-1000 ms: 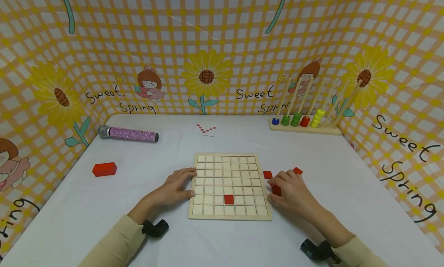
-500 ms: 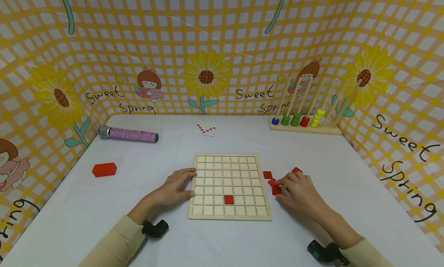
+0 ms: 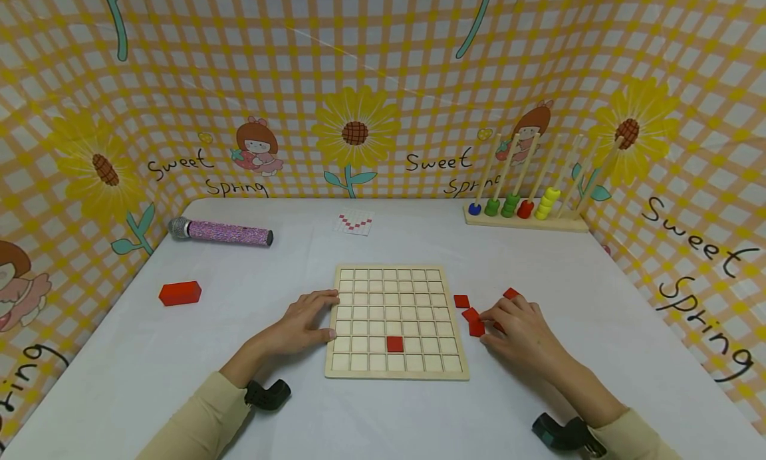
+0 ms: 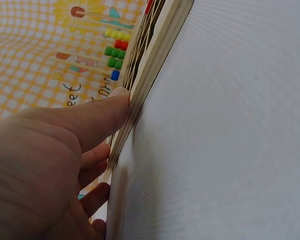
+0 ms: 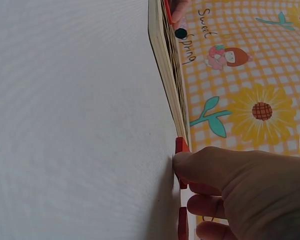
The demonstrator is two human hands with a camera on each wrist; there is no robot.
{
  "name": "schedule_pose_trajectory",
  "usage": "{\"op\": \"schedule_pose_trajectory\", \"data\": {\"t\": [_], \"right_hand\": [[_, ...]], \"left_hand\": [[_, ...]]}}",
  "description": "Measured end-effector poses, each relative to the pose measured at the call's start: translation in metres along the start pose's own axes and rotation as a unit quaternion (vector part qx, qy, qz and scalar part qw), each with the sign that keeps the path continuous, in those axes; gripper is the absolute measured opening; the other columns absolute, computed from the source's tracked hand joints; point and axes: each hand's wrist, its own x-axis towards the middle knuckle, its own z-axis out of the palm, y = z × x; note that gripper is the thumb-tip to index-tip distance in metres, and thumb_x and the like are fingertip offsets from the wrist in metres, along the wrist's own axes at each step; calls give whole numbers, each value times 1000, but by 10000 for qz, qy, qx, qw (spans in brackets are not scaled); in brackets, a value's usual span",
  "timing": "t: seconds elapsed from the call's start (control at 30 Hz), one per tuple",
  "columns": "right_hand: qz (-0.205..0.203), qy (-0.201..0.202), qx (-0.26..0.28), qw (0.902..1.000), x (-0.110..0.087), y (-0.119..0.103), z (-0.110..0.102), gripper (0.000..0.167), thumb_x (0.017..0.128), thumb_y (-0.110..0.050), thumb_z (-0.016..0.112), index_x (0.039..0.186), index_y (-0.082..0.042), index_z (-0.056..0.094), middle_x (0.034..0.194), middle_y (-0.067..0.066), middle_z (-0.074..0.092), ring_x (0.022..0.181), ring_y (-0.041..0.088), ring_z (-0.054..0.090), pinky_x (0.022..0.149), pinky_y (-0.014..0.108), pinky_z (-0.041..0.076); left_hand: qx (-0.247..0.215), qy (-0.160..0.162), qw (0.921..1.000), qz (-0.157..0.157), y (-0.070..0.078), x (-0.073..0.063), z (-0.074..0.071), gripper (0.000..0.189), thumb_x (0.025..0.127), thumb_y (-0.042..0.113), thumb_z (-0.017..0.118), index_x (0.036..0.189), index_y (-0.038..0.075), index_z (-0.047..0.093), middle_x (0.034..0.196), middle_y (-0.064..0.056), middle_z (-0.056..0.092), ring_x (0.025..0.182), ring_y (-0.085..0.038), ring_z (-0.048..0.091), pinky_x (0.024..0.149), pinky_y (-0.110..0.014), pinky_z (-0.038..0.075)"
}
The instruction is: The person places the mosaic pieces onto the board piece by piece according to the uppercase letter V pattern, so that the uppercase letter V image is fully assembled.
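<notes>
A wooden grid board (image 3: 359,311) lies mid-table, with one red square tile (image 3: 395,344) in a cell of its second row from the front. My left hand (image 3: 302,322) rests against the board's left edge, the fingertips and thumb (image 4: 107,111) touching its side. To the right of the board my right hand (image 3: 519,330) bends its fingers low over loose red tiles (image 3: 476,328). A bit of red shows between its thumb and fingers; whether they pinch it is hidden. In the right wrist view the thumb (image 5: 200,165) overlaps a red tile (image 5: 179,144), and another tile (image 5: 183,223) lies below.
More red tiles lie near the right hand, one beside the board (image 3: 461,302) and one behind the knuckles (image 3: 511,292). Farther off are a red block (image 3: 180,293), a glittery microphone (image 3: 230,232), a pattern card (image 3: 355,222) and a bead-and-peg counting stand (image 3: 526,221).
My right hand has shifted right, off two overlapping red tiles that now show beside the board. The left hand and the board stay put.
</notes>
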Motion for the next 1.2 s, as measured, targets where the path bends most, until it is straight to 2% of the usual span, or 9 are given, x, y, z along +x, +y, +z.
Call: {"op": "schedule_pose_trajectory", "data": {"t": [0.6, 0.87, 1.2], "right_hand": [[-111, 4, 43, 9999, -1, 0, 1, 26, 67, -18, 82, 89, -9, 73, 87, 4, 66, 90, 22, 50, 76, 42, 40], [-181, 112, 23, 9998, -2, 1, 2, 24, 66, -17, 82, 87, -9, 73, 85, 3, 66, 88, 22, 51, 74, 41, 40], [-224, 236, 85, 9994, -1, -1, 1, 24, 67, -17, 82, 87, -9, 72, 84, 3, 64, 87, 21, 50, 75, 41, 39]], "left_hand": [[18, 46, 10000, 65, -1, 0, 1, 57, 88, 23, 65, 137, 5, 41, 152, -12, 31, 138, -37, 27, 108, -62, 19], [0, 14, 10000, 32, -1, 0, 1, 58, 88, 23, 64, 138, 5, 40, 152, -11, 30, 139, -37, 25, 108, -62, 18], [27, 70, 9999, 134, -2, 1, 1, 58, 89, 24, 64, 138, 4, 40, 151, -13, 31, 137, -39, 26, 107, -63, 19]]}}
